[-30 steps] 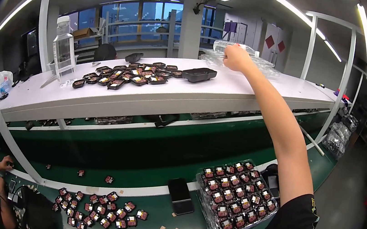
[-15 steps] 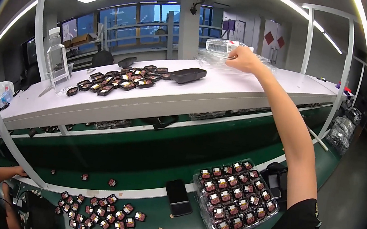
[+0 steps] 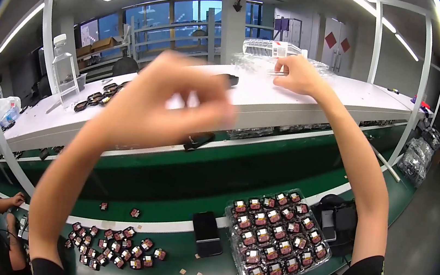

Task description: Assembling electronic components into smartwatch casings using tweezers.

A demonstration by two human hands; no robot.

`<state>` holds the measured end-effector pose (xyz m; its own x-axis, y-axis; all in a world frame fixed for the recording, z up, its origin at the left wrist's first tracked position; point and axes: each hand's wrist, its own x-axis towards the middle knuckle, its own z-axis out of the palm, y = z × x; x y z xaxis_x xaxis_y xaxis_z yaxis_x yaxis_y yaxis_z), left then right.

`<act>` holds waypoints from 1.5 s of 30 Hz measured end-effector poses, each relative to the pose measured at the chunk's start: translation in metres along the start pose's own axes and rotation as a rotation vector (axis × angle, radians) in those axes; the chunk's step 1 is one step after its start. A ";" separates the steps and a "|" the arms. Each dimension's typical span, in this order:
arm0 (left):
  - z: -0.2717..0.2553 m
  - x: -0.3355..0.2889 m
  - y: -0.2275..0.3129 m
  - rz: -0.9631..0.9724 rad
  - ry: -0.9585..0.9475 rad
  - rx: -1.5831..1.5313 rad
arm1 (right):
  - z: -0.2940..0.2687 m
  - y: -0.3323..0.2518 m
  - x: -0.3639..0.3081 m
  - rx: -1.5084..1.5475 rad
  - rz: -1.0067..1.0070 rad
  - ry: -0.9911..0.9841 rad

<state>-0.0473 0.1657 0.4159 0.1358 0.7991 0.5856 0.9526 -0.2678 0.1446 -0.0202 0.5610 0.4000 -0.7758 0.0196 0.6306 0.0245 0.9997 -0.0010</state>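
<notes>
My left hand [image 3: 171, 107] is raised in front of the white upper shelf and smeared by motion. A gap shows between its thumb and curled fingers, and nothing can be made out in it. Over the shelf, my right hand [image 3: 299, 76] has its fingers bent, close to a stack of clear plastic trays [image 3: 264, 48]. A thin, shiny line shows between its thumb and fingers; what it is I cannot make out. Below, a clear tray [image 3: 230, 210] holds rows of small black-and-pink parts with pale labels. More such parts [image 3: 116, 247] lie loose on the green bench.
A dark flat case [image 3: 207, 234] lies left of the filled tray, and a black bag [image 3: 342, 221] right of it. The white shelf [image 3: 268, 106] bears a clear bottle [image 3: 65, 69]. At the lower left, another person's hand [image 3: 17, 199] rests near the bench edge.
My left hand has risen into view, covering much of the loose pile and black tray on the shelf. My right hand stays by the clear trays, its fingers turned slightly. The view has shifted a little.
</notes>
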 end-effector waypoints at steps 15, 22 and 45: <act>0.044 0.244 -0.224 -0.382 -0.174 0.626 | 0.007 -0.025 -0.012 0.170 0.052 0.127; 0.065 0.265 -0.262 -0.515 -0.191 0.514 | 0.013 -0.012 -0.005 0.191 -0.033 0.160; -0.011 0.249 -0.246 -0.567 0.390 0.564 | -0.029 0.043 0.002 0.098 0.155 1.187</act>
<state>-0.2509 0.4252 0.5350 -0.4016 0.4628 0.7903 0.8546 0.4996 0.1416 -0.0024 0.6038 0.4238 0.2978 0.1657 0.9402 -0.0215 0.9857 -0.1669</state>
